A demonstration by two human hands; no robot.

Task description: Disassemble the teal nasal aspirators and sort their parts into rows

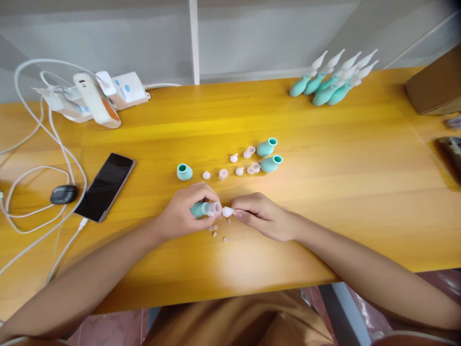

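My left hand (pixel 187 206) is wrapped round a teal squeeze bulb (pixel 199 209) lying sideways, with a clear collar (pixel 213 208) fitted on its mouth. My right hand (pixel 264 216) pinches a small white cone-shaped piece (pixel 227 211), its wide end close to the collar; whether they touch I cannot tell. Tiny pale rings (pixel 215 234) lie just below my hands. Beyond them stand a loose teal bulb (pixel 184 172) on the left and two more bulbs (pixel 267 147) on the right. Between these are pale caps (pixel 239 171) and clear collars (pixel 223 174).
Several teal bulbs with long white nozzles (pixel 334 81) stand at the back right, near a cardboard box (pixel 435 84). On the left lie a phone (pixel 106 187), a black earbud case (pixel 64 194), white cables (pixel 65 149) and a charger cluster (pixel 97 98). The table's front edge is close to me.
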